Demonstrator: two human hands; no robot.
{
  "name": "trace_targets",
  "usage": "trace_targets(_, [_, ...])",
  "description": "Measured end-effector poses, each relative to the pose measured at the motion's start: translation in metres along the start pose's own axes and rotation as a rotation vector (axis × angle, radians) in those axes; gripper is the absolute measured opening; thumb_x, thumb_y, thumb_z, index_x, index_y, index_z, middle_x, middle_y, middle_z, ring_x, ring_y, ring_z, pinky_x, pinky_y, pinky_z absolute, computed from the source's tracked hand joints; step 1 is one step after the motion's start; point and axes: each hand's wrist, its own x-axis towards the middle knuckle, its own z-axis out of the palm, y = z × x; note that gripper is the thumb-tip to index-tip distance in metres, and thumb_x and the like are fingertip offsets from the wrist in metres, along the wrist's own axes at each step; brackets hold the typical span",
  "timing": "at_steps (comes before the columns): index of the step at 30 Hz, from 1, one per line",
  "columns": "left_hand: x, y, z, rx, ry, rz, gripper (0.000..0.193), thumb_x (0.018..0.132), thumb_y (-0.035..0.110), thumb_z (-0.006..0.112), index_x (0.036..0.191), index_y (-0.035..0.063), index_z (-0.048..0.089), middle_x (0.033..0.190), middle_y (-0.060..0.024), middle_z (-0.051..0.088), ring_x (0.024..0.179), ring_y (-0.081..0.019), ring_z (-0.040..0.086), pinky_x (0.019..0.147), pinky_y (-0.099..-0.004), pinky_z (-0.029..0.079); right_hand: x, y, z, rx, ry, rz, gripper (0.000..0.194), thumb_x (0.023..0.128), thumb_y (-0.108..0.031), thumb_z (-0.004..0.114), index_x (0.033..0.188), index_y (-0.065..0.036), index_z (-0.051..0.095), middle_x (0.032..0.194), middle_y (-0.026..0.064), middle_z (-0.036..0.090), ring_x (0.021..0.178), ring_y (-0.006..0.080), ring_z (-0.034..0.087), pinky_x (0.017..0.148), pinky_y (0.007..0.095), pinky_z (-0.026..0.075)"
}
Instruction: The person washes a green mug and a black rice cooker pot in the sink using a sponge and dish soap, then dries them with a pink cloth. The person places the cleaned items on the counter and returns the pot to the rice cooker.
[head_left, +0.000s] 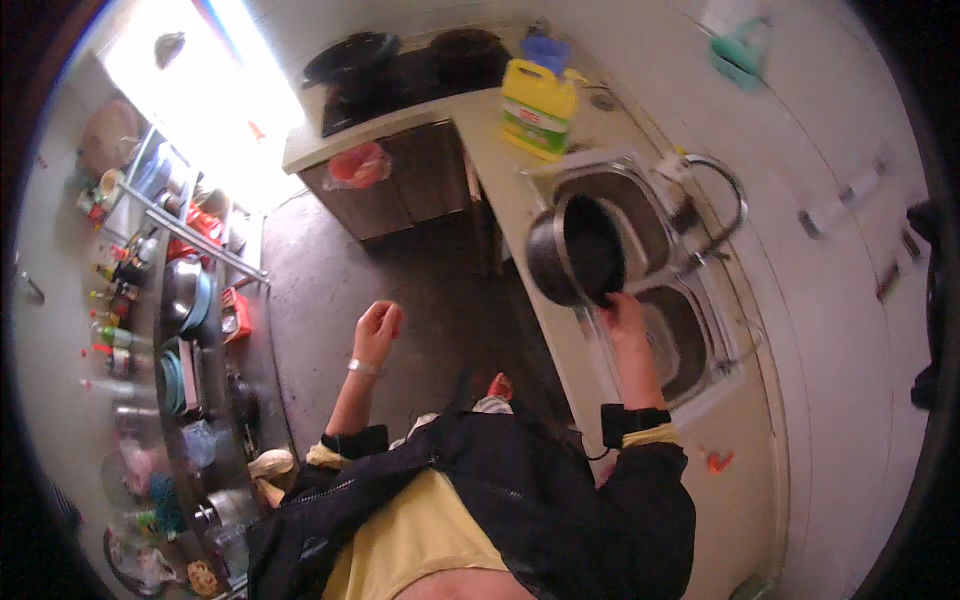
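My right hand (624, 319) grips the near rim of a dark metal pot (547, 259), which is tilted on its side with its dark inside facing the sinks. The pot is over the counter edge and partly over the far basin of a double steel sink (660, 199). The near basin (694, 349) lies just right of my right wrist. My left hand (379, 324), with a band at the wrist, is raised over the floor with its fingers curled. Nothing can be seen in it. A curved faucet (739, 199) stands behind the basins.
A yellow jug (538, 112) and a blue container (546, 52) stand on the counter beyond the sink. Farther off is a stove (412, 79) with dark pans. A red plastic bag (360, 165) hangs on the cabinet front. Shelves (210, 244) on the left hold bowls and bottles.
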Motion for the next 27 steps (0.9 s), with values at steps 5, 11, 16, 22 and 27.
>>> trace_targets(5, [0.077, 0.012, 0.013, 0.013, -0.049, -0.006, 0.016, 0.09, 0.017, 0.051, 0.086, 0.0023, 0.056, 0.074, -0.0013, 0.059, 0.056, -0.0062, 0.049, 0.052, -0.0201, 0.041, 0.092, -0.014, 0.008, 0.399, 0.08, 0.316, 0.006, 0.08, -0.006, 0.05, 0.082, -0.001, 0.052, 0.081, 0.0211, 0.058, 0.047, 0.0141, 0.052, 0.033, 0.018, 0.037])
trace_targets(11, [0.162, 0.006, 0.015, 0.011, -0.18, -0.052, 0.017, 0.09, 0.019, 0.051, 0.087, 0.0035, 0.056, 0.075, -0.0001, 0.058, 0.059, -0.0067, 0.05, 0.054, -0.021, 0.043, 0.15, -0.009, 0.029, 0.728, 0.1, 0.494, 0.012, 0.08, -0.005, 0.045, 0.088, 0.004, 0.051, 0.114, 0.0371, 0.046, 0.046, 0.0126, 0.056, 0.03, 0.0164, 0.031])
trace_targets(16, [0.267, 0.002, 0.004, 0.044, -0.33, -0.073, 0.017, 0.091, 0.019, 0.05, 0.089, 0.0032, 0.056, 0.078, -0.0007, 0.059, 0.066, -0.0068, 0.051, 0.06, -0.0212, 0.044, 0.154, 0.011, 0.053, 1.231, 0.2, 0.525, 0.019, 0.082, -0.007, 0.045, 0.094, 0.003, 0.057, 0.128, 0.0358, 0.035, 0.042, 0.0108, 0.051, 0.032, 0.0159, 0.032])
trace_targets(22, [0.392, 0.024, 0.041, 0.169, -0.67, 0.123, 0.015, 0.089, 0.017, 0.052, 0.095, 0.0029, 0.055, 0.08, -0.0016, 0.059, 0.066, -0.0078, 0.052, 0.061, -0.0223, 0.046, 0.159, 0.027, 0.085, 1.504, -0.181, 0.421, 0.038, 0.084, -0.008, 0.045, 0.122, -0.004, 0.042, 0.132, 0.0315, 0.031, 0.047, 0.0122, 0.053, 0.033, 0.0174, 0.035])
trace_targets(27, [0.446, 0.069, 0.108, 0.27, -0.878, 0.308, 0.021, 0.089, 0.018, 0.053, 0.1, 0.001, 0.054, 0.082, -0.0052, 0.061, 0.072, -0.0113, 0.057, 0.066, -0.0259, 0.047, 0.145, 0.01, 0.11, 1.434, -0.142, 0.354, 0.03, 0.083, -0.006, 0.045, 0.112, 0.0, 0.045, 0.127, 0.0337, 0.036, 0.048, 0.0125, 0.052, 0.033, 0.0175, 0.034])
